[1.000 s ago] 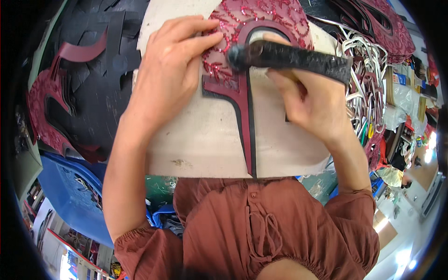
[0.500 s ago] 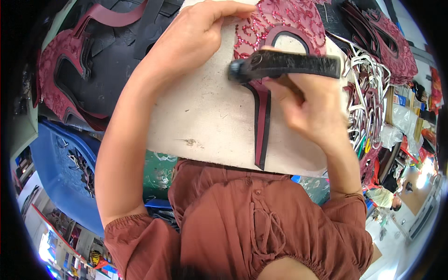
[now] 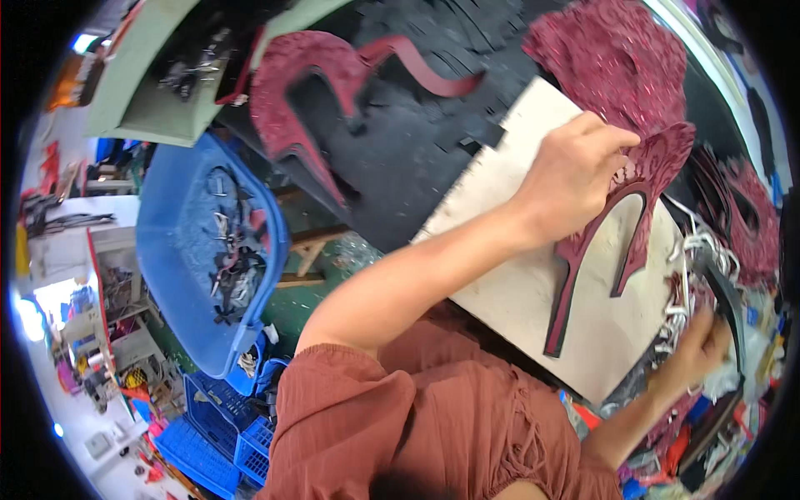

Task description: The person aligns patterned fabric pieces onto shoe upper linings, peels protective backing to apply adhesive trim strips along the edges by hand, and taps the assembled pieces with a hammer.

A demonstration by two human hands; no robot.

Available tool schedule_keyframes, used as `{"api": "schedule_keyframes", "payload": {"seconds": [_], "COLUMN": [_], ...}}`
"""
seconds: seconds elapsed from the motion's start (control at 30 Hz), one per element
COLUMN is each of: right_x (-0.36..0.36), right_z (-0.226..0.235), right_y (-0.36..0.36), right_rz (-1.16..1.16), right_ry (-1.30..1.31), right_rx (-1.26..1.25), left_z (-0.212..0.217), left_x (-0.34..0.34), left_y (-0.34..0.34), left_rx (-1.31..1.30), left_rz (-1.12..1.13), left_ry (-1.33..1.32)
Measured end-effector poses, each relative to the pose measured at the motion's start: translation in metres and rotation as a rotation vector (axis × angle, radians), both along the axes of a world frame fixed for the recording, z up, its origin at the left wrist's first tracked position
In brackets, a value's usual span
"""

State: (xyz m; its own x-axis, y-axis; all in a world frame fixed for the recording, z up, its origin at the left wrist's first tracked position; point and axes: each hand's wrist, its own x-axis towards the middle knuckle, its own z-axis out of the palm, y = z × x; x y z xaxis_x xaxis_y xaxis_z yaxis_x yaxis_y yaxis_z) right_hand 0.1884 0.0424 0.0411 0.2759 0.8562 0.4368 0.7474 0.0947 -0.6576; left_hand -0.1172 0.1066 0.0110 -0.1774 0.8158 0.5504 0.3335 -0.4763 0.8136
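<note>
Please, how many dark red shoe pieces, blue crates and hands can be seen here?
Dark red shoe pieces: 4
Blue crates: 3
Hands: 2, left hand, right hand
Total: 9

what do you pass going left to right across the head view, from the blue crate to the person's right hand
blue plastic crate → dark red cut piece on the black mat → pale work board → left hand → dark red U-shaped piece → right hand among white strips
</note>
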Motion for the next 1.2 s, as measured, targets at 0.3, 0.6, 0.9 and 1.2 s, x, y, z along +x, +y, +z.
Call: {"api": "schedule_keyframes", "payload": {"seconds": [0.3,0.6,0.9,1.2], "right_x": [0.26,0.271,0.162,-0.038], "right_z": [-0.032,-0.09,-0.003,-0.007], "right_y": [-0.127,-0.149,-0.054,0.173], "right_rz": [-0.617,-0.547,-0.234,0.538], "right_ry": [-0.556,-0.836,-0.72,-0.028], "right_rx": [-0.196,-0.302,0.032,-0.005], "left_z": [0.028,-0.009,0.019,0.019], "left_x": [-0.333,-0.267,-0.214,-0.244], "left_y": [-0.083,-0.032,0.058,0.187], "left_rx": [-0.186,-0.027,-0.424,-0.563], "left_rz": [0.611,0.457,-0.113,0.264], "left_ry": [-0.377,0.93,0.65,0.857]}}
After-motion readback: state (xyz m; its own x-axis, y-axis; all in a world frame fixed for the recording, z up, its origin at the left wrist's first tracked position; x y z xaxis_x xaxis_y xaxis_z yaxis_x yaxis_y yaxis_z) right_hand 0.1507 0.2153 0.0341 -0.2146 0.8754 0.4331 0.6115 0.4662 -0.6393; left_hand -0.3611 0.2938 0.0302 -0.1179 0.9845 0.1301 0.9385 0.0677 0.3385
